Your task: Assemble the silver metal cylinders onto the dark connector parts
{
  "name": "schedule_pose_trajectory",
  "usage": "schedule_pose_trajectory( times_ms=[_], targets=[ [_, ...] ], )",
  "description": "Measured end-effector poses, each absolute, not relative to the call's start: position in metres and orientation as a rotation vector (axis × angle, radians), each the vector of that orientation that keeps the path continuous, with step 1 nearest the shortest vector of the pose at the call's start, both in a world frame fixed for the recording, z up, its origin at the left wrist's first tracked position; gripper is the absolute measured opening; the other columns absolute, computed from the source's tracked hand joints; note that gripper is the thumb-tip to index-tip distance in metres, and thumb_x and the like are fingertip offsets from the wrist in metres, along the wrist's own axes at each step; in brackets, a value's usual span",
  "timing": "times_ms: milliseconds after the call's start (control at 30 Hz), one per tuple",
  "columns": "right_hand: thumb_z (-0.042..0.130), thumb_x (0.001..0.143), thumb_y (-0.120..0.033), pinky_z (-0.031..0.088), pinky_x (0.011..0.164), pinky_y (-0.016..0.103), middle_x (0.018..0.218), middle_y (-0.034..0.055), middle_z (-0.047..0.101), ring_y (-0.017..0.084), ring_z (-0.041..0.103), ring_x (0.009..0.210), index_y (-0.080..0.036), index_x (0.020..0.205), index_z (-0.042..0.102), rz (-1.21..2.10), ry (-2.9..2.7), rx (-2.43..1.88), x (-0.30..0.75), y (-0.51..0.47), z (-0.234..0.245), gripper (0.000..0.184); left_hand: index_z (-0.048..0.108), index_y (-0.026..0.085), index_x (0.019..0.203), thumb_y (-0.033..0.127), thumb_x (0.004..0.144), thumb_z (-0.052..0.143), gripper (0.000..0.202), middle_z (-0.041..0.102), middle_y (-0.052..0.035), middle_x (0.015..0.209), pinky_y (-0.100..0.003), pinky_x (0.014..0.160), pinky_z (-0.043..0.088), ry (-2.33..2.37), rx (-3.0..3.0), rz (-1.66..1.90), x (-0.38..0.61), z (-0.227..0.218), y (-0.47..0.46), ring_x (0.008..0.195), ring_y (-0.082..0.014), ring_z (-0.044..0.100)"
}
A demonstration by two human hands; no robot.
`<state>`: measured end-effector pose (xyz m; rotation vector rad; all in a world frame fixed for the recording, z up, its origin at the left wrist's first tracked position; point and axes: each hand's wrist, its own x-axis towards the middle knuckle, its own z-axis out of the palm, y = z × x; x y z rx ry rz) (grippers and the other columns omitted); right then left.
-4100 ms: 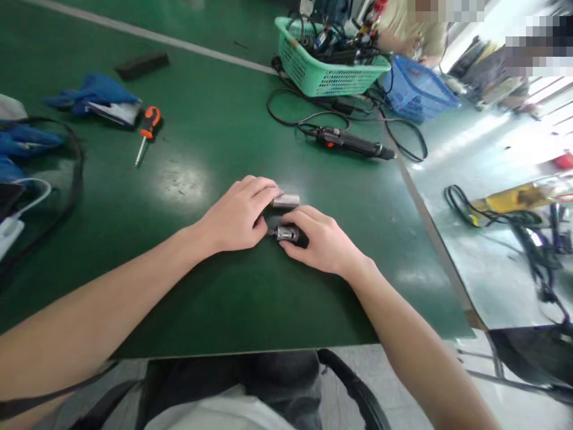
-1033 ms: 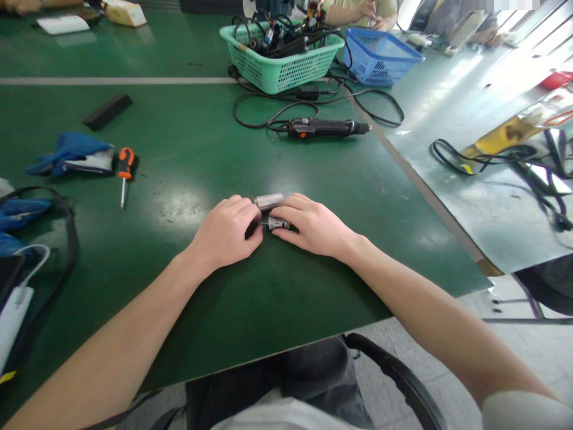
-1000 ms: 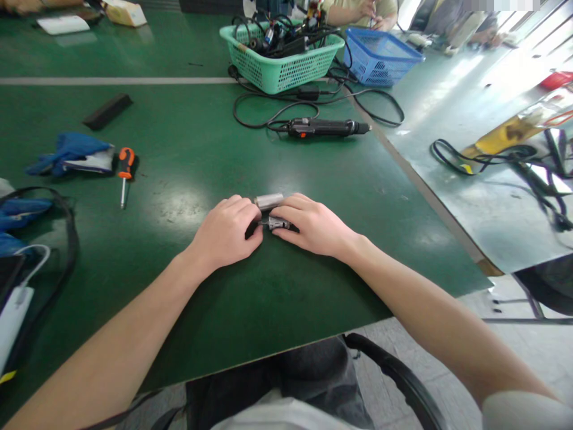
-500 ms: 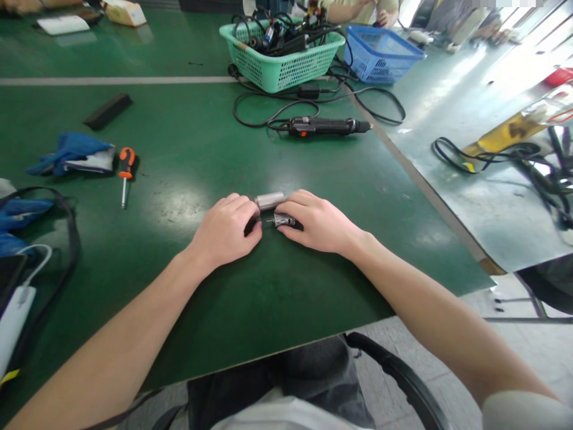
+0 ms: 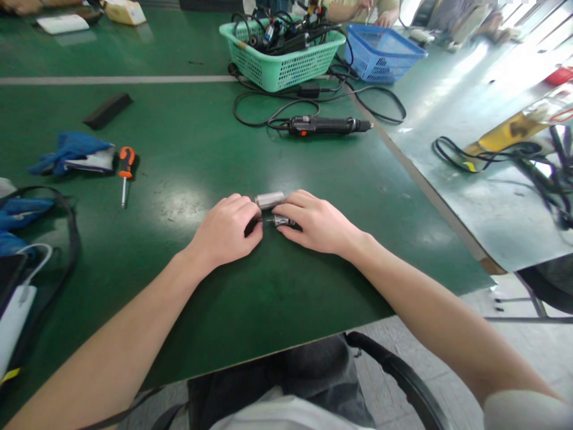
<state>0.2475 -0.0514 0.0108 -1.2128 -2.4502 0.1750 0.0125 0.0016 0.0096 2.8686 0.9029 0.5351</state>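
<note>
My left hand (image 5: 226, 231) and my right hand (image 5: 314, 222) rest on the green table (image 5: 188, 179), fingertips meeting. Between them lies a small metal motor part with a thin shaft (image 5: 281, 221). My right hand's fingers are curled round its body. My left hand's fingers pinch a small dark piece (image 5: 251, 226) at the shaft end. A silver cylinder (image 5: 269, 200) lies on the table just behind both hands, touching the fingertips.
An electric screwdriver (image 5: 326, 125) with a looping black cable lies farther back. Behind it stand a green basket (image 5: 286, 63) of tools and a blue basket (image 5: 380, 57). An orange-handled screwdriver (image 5: 125, 170), blue gloves (image 5: 71, 152) and a black block (image 5: 107, 110) lie at left.
Since four seconds ago my view has swung left and the hands have closed together on the part. Over the last second they have barely shifted.
</note>
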Motion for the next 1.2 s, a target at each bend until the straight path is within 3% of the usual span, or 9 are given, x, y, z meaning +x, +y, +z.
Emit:
schedule_pose_trajectory(
  times_ms=[633,933,1200],
  targets=[
    [0.057,0.1,-0.027,0.057,0.093,0.045,0.122,0.0133,0.066,0.029,0.06,0.113,-0.019,0.124,0.067,0.183,-2.442,-1.158,0.247,-0.052,0.009,0.026,0.063,0.017,0.088,0.025,0.094,0.052,0.015,0.064,-0.0065,0.085,-0.035,0.073,0.046,0.831,2.884,0.519,0.012,0.01,0.002,0.081,-0.0205,0.056],
    [0.042,0.107,-0.024,0.058,0.081,0.039,0.116,0.0119,0.063,0.026,0.057,0.104,-0.026,0.133,0.064,-0.098,-2.639,-1.193,0.24,-0.06,0.022,0.034,0.066,0.017,0.089,0.039,0.099,0.055,0.026,0.069,-0.0069,0.089,-0.037,0.075,0.045,0.817,2.898,0.486,0.01,0.007,0.004,0.083,-0.0219,0.059],
    [0.042,0.103,-0.022,0.057,0.088,0.043,0.124,0.0162,0.061,0.03,0.055,0.115,-0.019,0.135,0.061,-0.227,-2.573,-1.524,0.339,-0.065,0.013,0.037,0.07,0.017,0.096,0.042,0.101,0.054,0.03,0.071,-0.0074,0.094,-0.038,0.082,0.048,0.839,2.84,0.432,0.007,0.009,0.003,0.09,-0.0222,0.061]
  ],
)
